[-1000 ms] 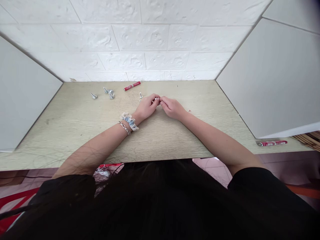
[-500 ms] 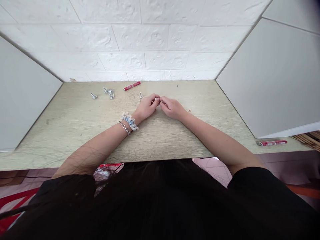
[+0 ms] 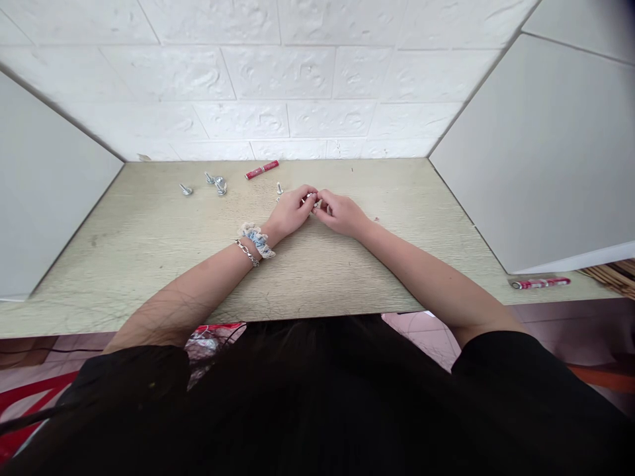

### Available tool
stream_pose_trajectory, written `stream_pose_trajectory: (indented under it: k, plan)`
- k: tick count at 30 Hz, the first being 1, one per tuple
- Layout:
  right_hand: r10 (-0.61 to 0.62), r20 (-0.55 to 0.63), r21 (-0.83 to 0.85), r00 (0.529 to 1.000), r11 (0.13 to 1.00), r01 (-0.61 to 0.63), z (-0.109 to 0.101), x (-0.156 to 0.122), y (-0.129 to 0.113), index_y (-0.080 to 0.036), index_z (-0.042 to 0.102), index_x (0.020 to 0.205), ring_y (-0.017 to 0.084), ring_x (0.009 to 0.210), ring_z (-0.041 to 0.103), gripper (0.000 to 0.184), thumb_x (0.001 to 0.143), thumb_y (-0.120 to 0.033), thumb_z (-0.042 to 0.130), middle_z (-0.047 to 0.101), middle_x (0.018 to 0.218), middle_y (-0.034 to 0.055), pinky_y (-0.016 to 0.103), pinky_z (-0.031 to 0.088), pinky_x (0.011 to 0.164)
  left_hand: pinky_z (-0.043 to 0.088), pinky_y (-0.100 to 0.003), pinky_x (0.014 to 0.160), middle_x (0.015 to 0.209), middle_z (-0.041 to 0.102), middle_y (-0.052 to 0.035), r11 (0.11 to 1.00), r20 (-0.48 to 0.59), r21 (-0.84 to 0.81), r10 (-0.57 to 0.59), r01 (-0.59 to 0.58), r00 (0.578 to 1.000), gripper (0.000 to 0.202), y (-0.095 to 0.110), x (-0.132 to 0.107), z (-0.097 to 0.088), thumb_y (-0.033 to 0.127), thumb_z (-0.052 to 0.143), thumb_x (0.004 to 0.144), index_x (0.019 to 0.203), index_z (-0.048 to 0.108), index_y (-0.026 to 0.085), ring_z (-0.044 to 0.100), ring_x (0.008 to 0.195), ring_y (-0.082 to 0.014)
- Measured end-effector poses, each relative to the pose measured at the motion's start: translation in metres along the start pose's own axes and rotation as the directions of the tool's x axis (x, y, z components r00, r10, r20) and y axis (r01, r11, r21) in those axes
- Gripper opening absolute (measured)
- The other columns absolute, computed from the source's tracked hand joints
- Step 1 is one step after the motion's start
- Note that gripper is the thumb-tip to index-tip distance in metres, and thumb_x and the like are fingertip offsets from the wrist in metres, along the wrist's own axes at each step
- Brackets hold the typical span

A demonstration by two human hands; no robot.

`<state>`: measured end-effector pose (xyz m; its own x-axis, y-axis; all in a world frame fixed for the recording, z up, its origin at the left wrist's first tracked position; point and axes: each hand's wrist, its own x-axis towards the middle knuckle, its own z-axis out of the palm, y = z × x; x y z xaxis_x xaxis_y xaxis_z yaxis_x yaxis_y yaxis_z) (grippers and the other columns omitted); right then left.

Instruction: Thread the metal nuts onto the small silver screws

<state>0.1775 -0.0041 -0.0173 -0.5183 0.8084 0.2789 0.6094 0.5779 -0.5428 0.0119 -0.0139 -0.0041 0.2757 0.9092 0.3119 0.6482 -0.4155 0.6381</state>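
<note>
My left hand (image 3: pixel 292 213) and my right hand (image 3: pixel 341 213) meet fingertip to fingertip at the middle of the wooden desk (image 3: pixel 149 264). Both pinch one small silvery metal piece (image 3: pixel 313 199) between them; it is too small to name. My left wrist wears a pale scrunchie (image 3: pixel 256 239) and a chain bracelet. A small screw (image 3: pixel 279 190) stands just left of my left fingers.
Several silver screws (image 3: pixel 218 184) and one more screw (image 3: pixel 185 190) lie at the back left. A red tube (image 3: pixel 261 170) lies near the wall. Grey panels (image 3: pixel 536 145) flank both sides of the desk. Another red tube (image 3: pixel 538 283) lies at the right edge.
My right fingers have shifted slightly left against the left fingertips around the small metal piece. Both arms stay where they were.
</note>
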Motion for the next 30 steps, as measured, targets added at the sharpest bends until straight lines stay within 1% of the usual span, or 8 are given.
stream_pose_trajectory:
  k: [5,7,11,14,17,22,24,30]
  plan:
    - [-0.021,-0.02,-0.01,1.0,1.0,0.021,0.0002,0.0008,0.0003,-0.016,0.052,0.1,0.018,0.068,0.053,0.025,0.087,-0.024,0.033,0.064,0.082,0.0064,0.029,0.034,0.065,0.043,-0.027,0.074,0.083,0.066,-0.0011,1.0,0.008,-0.002,-0.013,0.013,1.0,0.028,0.0002,-0.0005,-0.0001,0.031,0.039,0.091,0.098,0.062,0.017,0.057,0.074,-0.0135]
    - [-0.016,-0.013,-0.012,1.0,1.0,0.016,-0.0001,0.0007,-0.0002,-0.016,0.052,0.099,0.018,0.068,0.053,0.024,0.087,-0.026,0.033,0.063,0.081,0.0063,0.029,0.034,0.064,0.043,-0.027,0.074,0.084,0.066,-0.0012,1.0,0.012,-0.004,-0.017,0.017,1.0,0.028,0.0003,-0.0006,-0.0002,0.031,0.039,0.091,0.099,0.063,0.017,0.057,0.075,-0.0136]
    - [-0.007,-0.005,-0.009,1.0,1.0,0.007,-0.0003,0.0003,-0.0013,-0.016,0.052,0.095,0.017,0.066,0.052,0.023,0.086,-0.035,0.041,0.061,0.077,0.0049,0.029,0.034,0.063,0.043,-0.028,0.075,0.085,0.067,-0.002,1.0,0.041,0.016,-0.012,0.012,0.999,0.029,-0.0007,0.0003,-0.0002,0.03,0.038,0.091,0.099,0.063,0.017,0.057,0.076,-0.0145]
    - [-0.015,-0.02,-0.009,1.0,1.0,0.015,0.0,0.001,0.0,-0.017,0.052,0.09,0.017,0.067,0.052,0.02,0.086,-0.029,0.037,0.061,0.077,0.0054,0.029,0.033,0.063,0.043,-0.028,0.076,0.087,0.068,-0.0025,1.0,0.059,0.029,-0.012,0.01,0.998,0.03,-0.0015,0.0009,-0.0001,0.031,0.038,0.091,0.101,0.063,0.017,0.057,0.077,-0.015]
    - [-0.027,-0.036,0.005,0.999,1.0,0.028,-0.0006,0.0015,0.0008,-0.018,0.053,0.087,0.018,0.071,0.053,0.021,0.086,-0.023,0.032,0.062,0.08,0.0063,0.029,0.034,0.065,0.043,-0.028,0.076,0.087,0.068,-0.0027,0.999,0.067,0.033,-0.014,0.012,0.998,0.031,-0.0014,0.0009,-0.0001,0.031,0.038,0.091,0.101,0.064,0.017,0.057,0.077,-0.015]
    - [0.01,-0.003,0.014,1.0,1.0,-0.01,-0.0025,0.0004,-0.0035,-0.017,0.052,0.085,0.016,0.065,0.049,0.02,0.085,-0.033,0.041,0.061,0.075,0.0046,0.028,0.032,0.061,0.044,-0.028,0.076,0.089,0.069,-0.0034,0.999,0.076,0.031,-0.012,0.01,0.997,0.031,-0.0013,0.001,-0.0005,0.03,0.039,0.09,0.101,0.064,0.016,0.059,0.079,-0.0157]
    - [0.015,-0.002,0.005,1.0,1.0,-0.015,-0.0022,0.0004,-0.0039,-0.017,0.052,0.085,0.016,0.064,0.049,0.02,0.084,-0.035,0.044,0.06,0.074,0.0041,0.028,0.031,0.061,0.044,-0.028,0.077,0.09,0.069,-0.0034,0.999,0.071,0.034,-0.007,0.005,0.997,0.031,-0.0016,0.0013,-0.0005,0.03,0.039,0.09,0.101,0.064,0.016,0.059,0.081,-0.0159]
    - [-0.039,-0.023,0.011,0.999,0.999,0.039,-0.0009,0.0017,0.0005,-0.017,0.052,0.084,0.017,0.07,0.051,0.02,0.086,-0.022,0.033,0.062,0.081,0.006,0.029,0.033,0.064,0.043,-0.028,0.075,0.087,0.069,-0.0026,0.999,0.071,0.039,-0.004,0.002,0.997,0.032,-0.0021,0.0015,-0.0002,0.031,0.038,0.091,0.1,0.065,0.017,0.059,0.077,-0.0153]
